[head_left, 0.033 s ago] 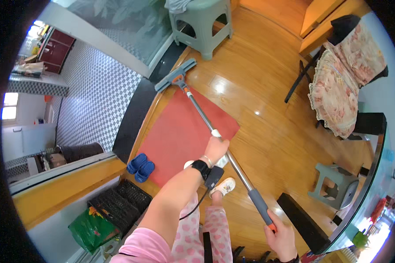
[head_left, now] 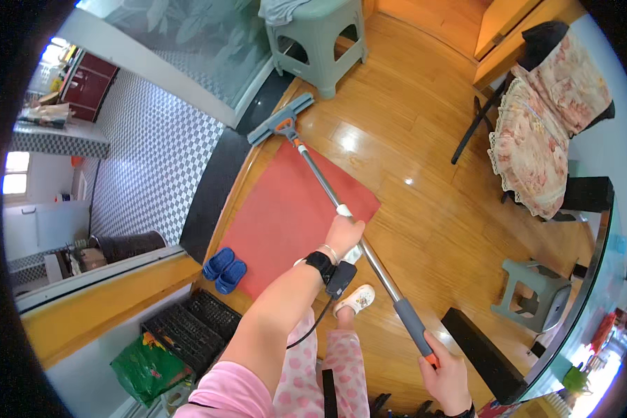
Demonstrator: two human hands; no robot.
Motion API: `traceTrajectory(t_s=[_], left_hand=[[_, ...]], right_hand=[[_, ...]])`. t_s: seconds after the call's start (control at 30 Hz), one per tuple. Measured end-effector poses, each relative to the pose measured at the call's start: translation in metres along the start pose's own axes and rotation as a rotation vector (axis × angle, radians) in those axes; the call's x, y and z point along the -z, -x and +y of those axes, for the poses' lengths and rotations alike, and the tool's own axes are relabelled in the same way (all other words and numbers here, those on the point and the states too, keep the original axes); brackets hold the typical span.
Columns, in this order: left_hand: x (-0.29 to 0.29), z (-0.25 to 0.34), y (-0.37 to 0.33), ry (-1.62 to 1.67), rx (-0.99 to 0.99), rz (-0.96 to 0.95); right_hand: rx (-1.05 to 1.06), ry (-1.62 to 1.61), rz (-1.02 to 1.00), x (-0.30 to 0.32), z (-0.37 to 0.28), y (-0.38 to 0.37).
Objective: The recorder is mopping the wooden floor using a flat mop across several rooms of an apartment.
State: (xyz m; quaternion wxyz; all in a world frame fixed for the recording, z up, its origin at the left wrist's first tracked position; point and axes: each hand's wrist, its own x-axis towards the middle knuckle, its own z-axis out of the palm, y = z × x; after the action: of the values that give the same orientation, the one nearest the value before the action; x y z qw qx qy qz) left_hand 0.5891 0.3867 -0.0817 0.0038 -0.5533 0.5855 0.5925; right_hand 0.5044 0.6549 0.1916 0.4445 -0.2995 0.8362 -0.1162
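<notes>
A long mop with a metal pole slants across the view, its flat grey head on the wooden floor just past the far corner of a red mat. My left hand is wrapped round the pole near its middle, beside a white collar. Lower right, my right hand grips the end of the grey handle, by its orange tip. The mop head lies next to the dark threshold strip. White clogs are on my feet; the right-hand clog shows well, the other is mostly hidden behind my left arm.
A green-grey plastic stool stands just beyond the mop head. Blue slippers lie at the mat's left edge. Black crates and a green bag sit lower left. A floral-covered chair, another stool and a glass-topped table are right.
</notes>
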Motion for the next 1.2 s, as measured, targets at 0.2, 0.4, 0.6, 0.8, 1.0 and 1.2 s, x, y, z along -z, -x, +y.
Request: traceTrajectory(t_s=[0.2,0.4,0.6,0.8,1.0,1.2], left_hand=[[-0.045,0.004,0.03,-0.165,0.035,-0.152],[-0.078,-0.015,0.101,-0.2,0.103,-0.435],[-0.112,-0.013,0.162,-0.312,0.126,-0.702],[-0.131,-0.003,0.143,-0.149,-0.007,-0.658],[-0.129,0.017,0.04,-0.352,-0.098,-0.324],[-0.155,0.021,0.039,-0.326,-0.036,-0.332]], right_hand=[[-0.2,-0.116,0.041,-0.014,0.02,0.042],[-0.316,-0.295,0.091,-0.033,0.024,0.131],[-0.486,-0.538,0.235,-0.136,0.093,0.255],[-0.465,-0.579,0.19,-0.128,0.094,0.21],[-0.215,-0.44,0.249,-0.082,0.049,0.077],[-0.184,-0.515,0.233,-0.069,0.079,0.079]])
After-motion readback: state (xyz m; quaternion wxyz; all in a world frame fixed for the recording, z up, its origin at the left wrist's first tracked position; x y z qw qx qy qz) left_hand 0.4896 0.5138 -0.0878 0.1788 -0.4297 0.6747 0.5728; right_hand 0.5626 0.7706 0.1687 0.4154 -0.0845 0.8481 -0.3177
